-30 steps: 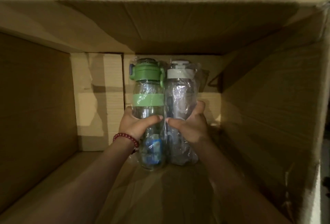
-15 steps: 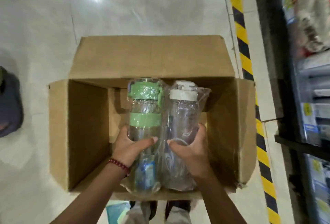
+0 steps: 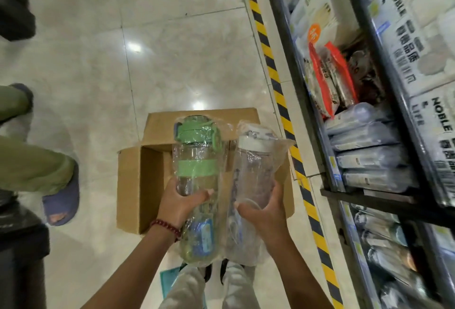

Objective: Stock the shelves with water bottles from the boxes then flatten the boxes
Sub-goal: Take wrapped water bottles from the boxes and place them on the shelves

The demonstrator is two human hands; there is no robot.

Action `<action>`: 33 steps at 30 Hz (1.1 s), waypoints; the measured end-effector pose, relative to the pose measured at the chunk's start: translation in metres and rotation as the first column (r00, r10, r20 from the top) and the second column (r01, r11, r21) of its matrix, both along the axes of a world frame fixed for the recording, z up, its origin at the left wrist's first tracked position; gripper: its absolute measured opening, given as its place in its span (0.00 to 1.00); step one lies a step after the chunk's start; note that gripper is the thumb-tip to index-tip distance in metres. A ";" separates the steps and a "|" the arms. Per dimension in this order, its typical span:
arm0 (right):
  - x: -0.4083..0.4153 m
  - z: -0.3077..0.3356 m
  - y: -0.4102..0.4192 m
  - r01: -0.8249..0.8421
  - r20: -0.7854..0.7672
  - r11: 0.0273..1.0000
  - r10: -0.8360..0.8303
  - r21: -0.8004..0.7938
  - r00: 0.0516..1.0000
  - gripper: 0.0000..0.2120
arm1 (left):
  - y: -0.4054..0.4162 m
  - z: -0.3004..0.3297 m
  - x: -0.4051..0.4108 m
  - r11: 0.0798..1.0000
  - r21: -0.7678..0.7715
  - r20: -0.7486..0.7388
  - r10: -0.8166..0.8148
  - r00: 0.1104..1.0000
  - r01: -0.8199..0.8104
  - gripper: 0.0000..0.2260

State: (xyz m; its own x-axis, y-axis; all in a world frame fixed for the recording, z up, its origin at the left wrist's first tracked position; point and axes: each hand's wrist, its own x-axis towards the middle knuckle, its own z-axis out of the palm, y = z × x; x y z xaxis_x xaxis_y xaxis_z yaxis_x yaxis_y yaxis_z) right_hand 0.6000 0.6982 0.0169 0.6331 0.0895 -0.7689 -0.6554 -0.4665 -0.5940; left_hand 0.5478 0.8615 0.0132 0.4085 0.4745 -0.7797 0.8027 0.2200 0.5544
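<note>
Both bottles have risen clear of the cardboard box (image 3: 138, 180) since the earlier frames — half a second ago they still sat within its walls; now they are held above it, and the shelving (image 3: 369, 193) at right fills far more of the view. Left hand (image 3: 181, 204), a red bead bracelet (image 3: 167, 227) at the wrist, grips the green-lidded bottle (image 3: 197, 175) at mid-body, thumb curled across the front, forearm reaching up from the lower left. Right hand (image 3: 264, 212) grips the white-lidded bottle (image 3: 251, 178) likewise, fingers wrapped round its right side. Each bottle is sheathed in a clear plastic bag, long axis running away from the wearer, lid at the far end and base nearest the body; the two lie side by side, the white one tilted slightly rightward. Open box rests on the tiled floor (image 3: 98, 74) beside a yellow-and-black hazard stripe (image 3: 275, 77) — another person's sandalled foot (image 3: 61, 198) stands at left.
</note>
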 end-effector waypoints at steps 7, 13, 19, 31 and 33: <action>-0.018 0.108 -0.032 0.068 0.102 0.995 -0.076 0.076 0.992 0.54 | -0.024 0.109 -0.018 0.999 0.044 0.109 -0.022 0.994 0.017 0.50; -0.046 0.180 -0.070 0.137 0.245 0.981 -0.167 0.138 0.955 0.41 | -0.039 0.192 -0.036 0.993 0.103 0.267 -0.079 0.960 0.053 0.33; -0.073 0.247 -0.099 0.133 0.320 0.966 -0.200 0.221 0.926 0.48 | -0.047 0.246 -0.042 0.958 0.223 0.385 -0.255 0.887 0.178 0.25; -0.159 0.306 -0.113 0.433 0.556 0.879 -0.466 0.201 0.688 0.39 | -0.060 0.306 -0.048 0.797 0.357 0.527 -0.603 0.599 0.487 0.33; -0.183 0.306 -0.113 0.504 0.569 0.835 -0.531 0.222 0.629 0.38 | -0.067 0.309 -0.053 0.764 0.344 0.555 -0.635 0.538 0.546 0.32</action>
